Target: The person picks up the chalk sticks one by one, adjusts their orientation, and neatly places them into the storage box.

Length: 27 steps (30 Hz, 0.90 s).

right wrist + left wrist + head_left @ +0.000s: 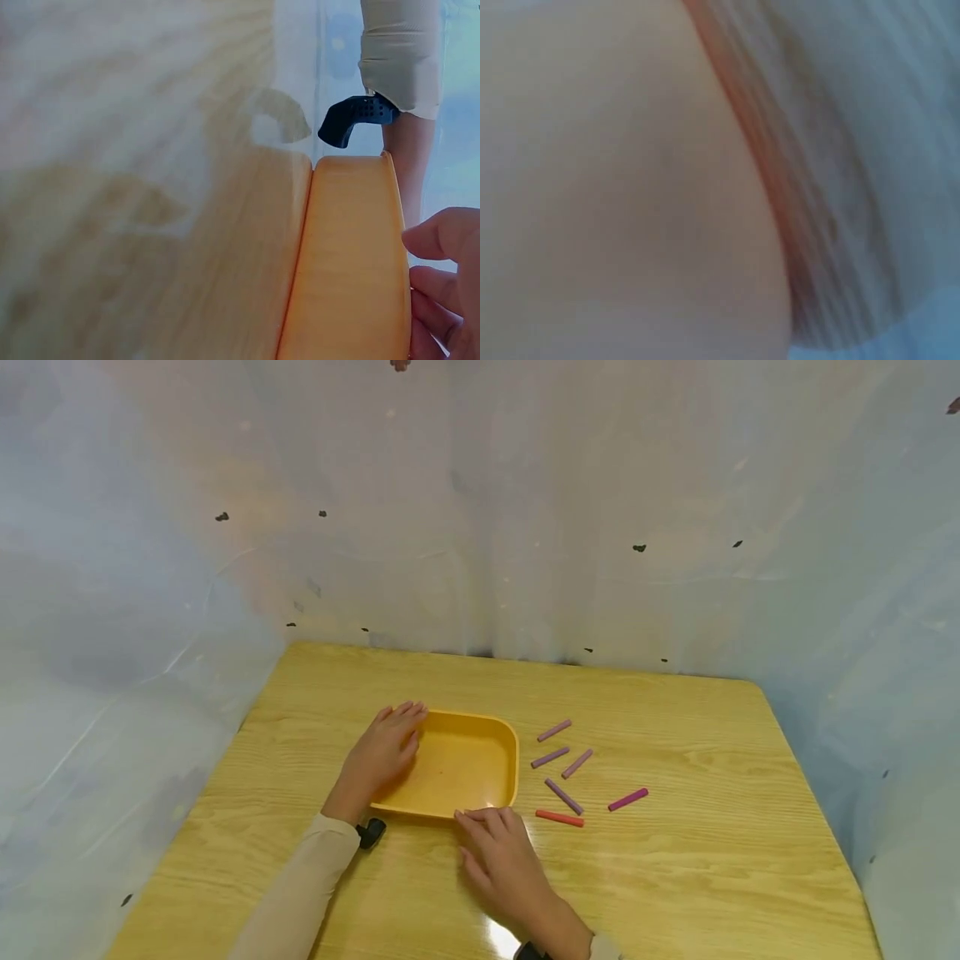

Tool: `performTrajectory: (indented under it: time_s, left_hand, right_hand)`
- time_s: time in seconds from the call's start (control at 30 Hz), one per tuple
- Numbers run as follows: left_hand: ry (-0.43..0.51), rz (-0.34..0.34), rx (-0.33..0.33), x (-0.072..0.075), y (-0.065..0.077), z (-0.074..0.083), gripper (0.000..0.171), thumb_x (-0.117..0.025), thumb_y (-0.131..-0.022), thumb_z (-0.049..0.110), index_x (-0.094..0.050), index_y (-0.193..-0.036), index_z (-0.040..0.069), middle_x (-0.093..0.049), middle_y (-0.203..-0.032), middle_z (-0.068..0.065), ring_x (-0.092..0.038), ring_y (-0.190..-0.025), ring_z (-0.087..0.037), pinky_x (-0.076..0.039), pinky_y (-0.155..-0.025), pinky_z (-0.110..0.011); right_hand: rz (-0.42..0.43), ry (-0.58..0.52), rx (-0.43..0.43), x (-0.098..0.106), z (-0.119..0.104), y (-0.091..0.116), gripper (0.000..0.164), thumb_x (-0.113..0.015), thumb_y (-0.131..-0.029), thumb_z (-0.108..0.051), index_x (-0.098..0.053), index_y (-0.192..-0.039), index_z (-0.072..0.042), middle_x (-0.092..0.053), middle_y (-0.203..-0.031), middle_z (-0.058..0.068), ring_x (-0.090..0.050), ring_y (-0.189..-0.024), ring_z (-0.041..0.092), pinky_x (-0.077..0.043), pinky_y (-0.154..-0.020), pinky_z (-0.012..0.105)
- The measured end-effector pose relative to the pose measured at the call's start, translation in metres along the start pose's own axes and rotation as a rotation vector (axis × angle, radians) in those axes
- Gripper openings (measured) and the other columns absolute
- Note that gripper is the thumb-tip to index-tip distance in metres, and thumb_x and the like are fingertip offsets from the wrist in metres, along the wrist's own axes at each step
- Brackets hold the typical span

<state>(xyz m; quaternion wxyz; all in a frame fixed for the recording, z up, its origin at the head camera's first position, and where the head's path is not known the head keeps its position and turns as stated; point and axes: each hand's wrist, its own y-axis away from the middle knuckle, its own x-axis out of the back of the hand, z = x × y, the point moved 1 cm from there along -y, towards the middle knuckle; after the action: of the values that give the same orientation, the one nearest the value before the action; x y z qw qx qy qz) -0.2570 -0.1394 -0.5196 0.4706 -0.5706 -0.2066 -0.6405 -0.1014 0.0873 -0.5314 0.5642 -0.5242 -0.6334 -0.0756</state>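
A person's left hand point(378, 753) lies over the left side of a yellow tray point(453, 768), fingers toward the far corner and thumb over the inside; from here I cannot tell whether it pinches the rim. A black wrist device point(371, 833) hangs by the near-left corner. The tray rests on a wood-grain table point(697, 752), between the two hands, in what looks like a step of steadying or placing it. At the near rim, toward the right corner, the right hand point(510, 860) sets its fingertips, thumb apart, pinching nothing; shifting the tray would call for a firmer hold there. Just to the right, four purple sticks point(564, 797) and a red stick point(559, 818) stand in the way of any rightward slide, with a magenta stick point(628, 800) farthest out. A mottled sheet point(885, 635) hangs along the table's right side.
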Motion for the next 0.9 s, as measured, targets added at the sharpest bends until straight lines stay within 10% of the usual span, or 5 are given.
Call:
performTrajectory:
  time_s: [0.9]
  left_hand:
    - [-0.003, 0.072, -0.022, -0.0012, 0.0098, 0.0090, 0.047, -0.059, -0.090, 0.013, -0.050, -0.135, 0.007, -0.047, -0.138, -0.009, -0.040, -0.129, -0.025, -0.024, -0.107, -0.048]
  right_hand:
    - [0.024, -0.008, 0.008, 0.0014, 0.0022, 0.0086, 0.049, -0.069, -0.080, -0.023, -0.059, -0.127, -0.015, -0.053, -0.117, -0.006, -0.044, -0.094, 0.012, -0.038, -0.082, 0.034]
